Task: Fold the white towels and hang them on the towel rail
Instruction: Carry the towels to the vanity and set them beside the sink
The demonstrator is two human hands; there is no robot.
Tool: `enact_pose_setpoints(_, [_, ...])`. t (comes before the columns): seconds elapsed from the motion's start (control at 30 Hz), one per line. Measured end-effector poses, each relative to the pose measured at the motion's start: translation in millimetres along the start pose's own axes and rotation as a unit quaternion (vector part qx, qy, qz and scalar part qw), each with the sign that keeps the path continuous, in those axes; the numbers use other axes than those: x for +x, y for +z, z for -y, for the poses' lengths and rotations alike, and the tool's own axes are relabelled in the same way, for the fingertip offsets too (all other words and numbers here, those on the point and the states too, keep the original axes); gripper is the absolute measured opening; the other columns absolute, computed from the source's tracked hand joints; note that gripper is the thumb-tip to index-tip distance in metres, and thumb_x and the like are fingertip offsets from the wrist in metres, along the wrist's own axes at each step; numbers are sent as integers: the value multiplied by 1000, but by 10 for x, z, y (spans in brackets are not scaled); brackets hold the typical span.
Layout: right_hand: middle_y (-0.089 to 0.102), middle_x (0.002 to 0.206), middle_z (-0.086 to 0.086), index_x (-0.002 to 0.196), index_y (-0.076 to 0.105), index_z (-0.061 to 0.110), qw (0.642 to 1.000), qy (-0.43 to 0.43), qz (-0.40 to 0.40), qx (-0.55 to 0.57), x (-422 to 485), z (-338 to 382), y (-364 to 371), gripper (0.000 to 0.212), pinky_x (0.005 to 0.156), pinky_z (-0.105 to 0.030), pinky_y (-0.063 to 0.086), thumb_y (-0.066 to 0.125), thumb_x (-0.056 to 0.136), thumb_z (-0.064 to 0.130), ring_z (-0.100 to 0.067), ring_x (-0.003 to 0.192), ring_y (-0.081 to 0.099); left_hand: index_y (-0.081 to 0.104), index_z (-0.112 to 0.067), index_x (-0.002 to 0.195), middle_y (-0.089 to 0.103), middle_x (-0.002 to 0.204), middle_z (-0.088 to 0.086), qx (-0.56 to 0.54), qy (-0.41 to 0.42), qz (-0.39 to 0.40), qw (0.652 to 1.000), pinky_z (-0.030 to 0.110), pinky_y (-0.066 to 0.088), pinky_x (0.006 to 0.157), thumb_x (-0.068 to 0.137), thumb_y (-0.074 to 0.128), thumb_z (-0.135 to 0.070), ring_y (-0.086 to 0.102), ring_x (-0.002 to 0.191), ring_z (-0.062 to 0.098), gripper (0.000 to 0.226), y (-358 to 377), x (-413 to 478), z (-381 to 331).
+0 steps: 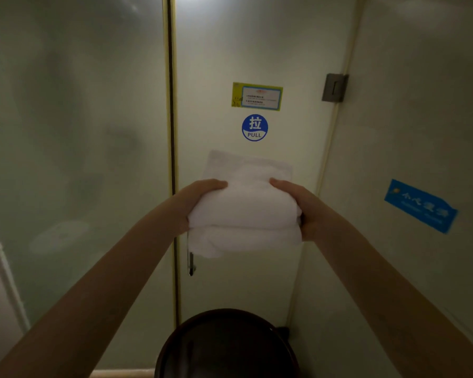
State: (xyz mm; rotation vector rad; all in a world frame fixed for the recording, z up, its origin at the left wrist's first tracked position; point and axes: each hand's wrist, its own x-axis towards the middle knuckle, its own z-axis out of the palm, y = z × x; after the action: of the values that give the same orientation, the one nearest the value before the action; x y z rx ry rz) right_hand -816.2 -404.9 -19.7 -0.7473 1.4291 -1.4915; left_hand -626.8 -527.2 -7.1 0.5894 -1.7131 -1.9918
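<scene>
Towels (245,211), folded, gripped between left hand (195,199) and right hand (302,205).

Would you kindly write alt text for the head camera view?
Both hands, left hand and right hand, grip a folded white towel before a frosted glass door bearing a blue PULL sticker. A dark round bin sits below.

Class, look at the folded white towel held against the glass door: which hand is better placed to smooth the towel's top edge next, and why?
Probably the left hand: its fingers lie over the white towel top, while the right hand grips the side, supporting it.
</scene>
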Motion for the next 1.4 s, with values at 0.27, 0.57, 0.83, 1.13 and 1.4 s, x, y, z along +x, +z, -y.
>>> enact_pose_setpoints(0.27, [71, 68, -2, 87, 68, 20, 997, -5, -66, 39, -260, 41, -211, 26, 55, -27, 54, 66, 74, 43, -18, 59, 69, 65, -10, 91, 69, 66, 8, -31, -15, 62, 997, 22, 53, 49, 88, 55, -27, 65, 53, 18, 20, 225, 313, 73])
enact_pose_setpoints(0.57, [74, 91, -9, 109, 69, 18, 970, -28, -234, 62, -624, 138, -307, 49, 78, -43, 55, 74, 68, 44, -27, 85, 69, 63, -11, 81, 65, 55, 5, -13, -27, 197, 980, 18, 49, 42, 90, 51, -26, 61, 44, 16, 21, 496, 696, -43])
enact_pose_setpoints(0.83, [75, 85, -4, 100, 70, 21, 919, -81, -380, 72, -1100, 137, -201, 29, 76, -38, 55, 72, 78, 40, -23, 80, 70, 66, -11, 93, 70, 67, 7, 10, -36, 326, 945, 24, 54, 56, 79, 62, -31, 66, 57, 18, 25, 809, 876, -116])
enact_pose_setpoints(1.13, [74, 80, -6, 91, 70, 17, 884, -90, -453, 77, -1893, -54, -165, 31, 71, -34, 56, 68, 75, 43, -23, 71, 71, 66, -14, 92, 68, 77, 5, 8, -42, 437, 899, 28, 50, 67, 87, 59, -29, 64, 66, 18, 17, 1398, 623, 83])
enact_pose_setpoints(1.4, [74, 83, -6, 91, 72, 18, 860, -93, -494, 81, -2546, -104, -244, 34, 75, -37, 54, 72, 66, 42, -24, 74, 71, 66, -16, 91, 70, 70, 3, -10, -52, 461, 886, 22, 53, 55, 88, 58, -25, 66, 59, 16, 12, 1932, 210, 172])
